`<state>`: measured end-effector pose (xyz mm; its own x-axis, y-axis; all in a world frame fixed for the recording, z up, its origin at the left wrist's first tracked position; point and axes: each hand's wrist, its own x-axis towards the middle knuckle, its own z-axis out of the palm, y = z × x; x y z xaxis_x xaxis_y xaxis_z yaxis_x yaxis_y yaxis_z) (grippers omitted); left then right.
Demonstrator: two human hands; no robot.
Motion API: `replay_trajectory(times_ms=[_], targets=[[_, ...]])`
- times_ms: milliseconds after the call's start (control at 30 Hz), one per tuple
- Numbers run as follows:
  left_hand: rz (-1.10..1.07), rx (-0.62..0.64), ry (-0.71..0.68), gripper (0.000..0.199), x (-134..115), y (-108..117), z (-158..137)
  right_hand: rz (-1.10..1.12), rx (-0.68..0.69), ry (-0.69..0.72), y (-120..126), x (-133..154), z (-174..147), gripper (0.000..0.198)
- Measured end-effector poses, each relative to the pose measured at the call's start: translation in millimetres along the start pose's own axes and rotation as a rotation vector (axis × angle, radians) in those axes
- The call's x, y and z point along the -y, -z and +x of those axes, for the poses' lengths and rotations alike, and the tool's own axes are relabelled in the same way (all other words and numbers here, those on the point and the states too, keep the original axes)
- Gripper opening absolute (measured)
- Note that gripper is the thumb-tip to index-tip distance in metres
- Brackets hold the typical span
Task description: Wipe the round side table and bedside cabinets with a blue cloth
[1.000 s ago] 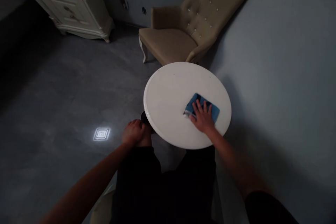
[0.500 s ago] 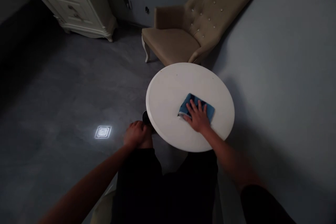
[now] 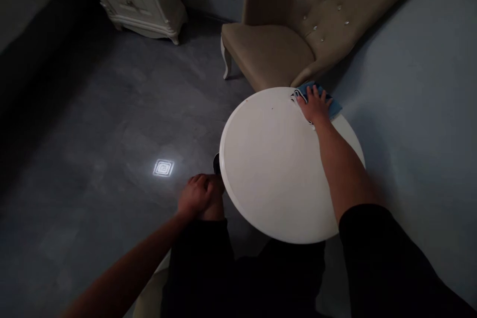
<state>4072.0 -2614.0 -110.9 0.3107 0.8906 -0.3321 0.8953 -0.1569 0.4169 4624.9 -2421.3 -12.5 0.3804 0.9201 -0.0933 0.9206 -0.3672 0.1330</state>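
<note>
My right hand [image 3: 316,105] presses a blue folded cloth [image 3: 335,108] with a white edge onto the far rim of a round white table [image 3: 276,174]. Its fingers are spread over the cloth, with the thumb at the folded left edge. Part of the cloth reaches over the rim, and the palm hides its middle. Left of the table, my left hand [image 3: 196,194] rests on my bare left knee [image 3: 213,206], its fingers curled over it.
A tan tufted armchair [image 3: 268,52] stands right behind the table. A white cabinet [image 3: 149,5] is at the back left. The grey wall [image 3: 421,104] runs close along the right. A bright square light patch [image 3: 163,168] lies on the dark floor.
My right hand has slid the cloth from the table's middle to its far rim. My left hand stays on the knee. The view has shifted, with the table appearing farther right.
</note>
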Motion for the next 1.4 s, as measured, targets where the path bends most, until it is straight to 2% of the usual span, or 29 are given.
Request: replay_trajectory(times_ms=[100, 200, 333, 467, 600, 700, 767, 833, 933, 1100, 1267, 1400], targets=[[0.017, -0.011, 0.019, 0.038, 1, 1, -1, 0.03, -0.015, -0.045, 0, 8, -10, 0.088], [0.035, -0.03, 0.016, 0.039, -2, 0, -5, 0.078, -0.038, -0.05, 4, 23, -56, 0.086], [0.044, -0.026, 0.0, 0.04, -8, 0, -11, 0.057, -0.034, 0.041, 7, 49, -163, 0.082], [0.063, -0.025, -0.037, 0.041, -15, 1, -17, 0.061, -0.018, 0.194, 0, 74, -296, 0.082], [0.075, -0.021, -0.038, 0.041, -21, 2, -23, 0.11, 0.006, 0.334, -16, 99, -422, 0.086], [0.103, -0.019, -0.058, 0.039, -23, 2, -26, 0.162, 0.028, 0.409, -27, 111, -482, 0.087], [0.114, -0.018, -0.069, 0.038, -24, 2, -28, 0.181, 0.048, 0.441, -29, 114, -494, 0.086], [0.111, -0.019, -0.07, 0.037, -24, 1, -28, 0.182, 0.067, 0.461, -26, 112, -483, 0.085], [0.084, -0.029, -0.066, 0.037, -23, 1, -27, 0.148, 0.081, 0.465, -14, 105, -430, 0.082], [0.057, -0.028, -0.049, 0.039, -19, 0, -19, 0.09, 0.057, 0.347, 2, 96, -291, 0.08], [0.023, -0.028, -0.051, 0.034, -10, -2, -9, 0.057, -0.002, 0.219, 7, 84, -146, 0.082], [-0.011, -0.026, -0.055, 0.031, -2, -2, -5, 0.069, -0.027, 0.117, 10, 78, -52, 0.085]])
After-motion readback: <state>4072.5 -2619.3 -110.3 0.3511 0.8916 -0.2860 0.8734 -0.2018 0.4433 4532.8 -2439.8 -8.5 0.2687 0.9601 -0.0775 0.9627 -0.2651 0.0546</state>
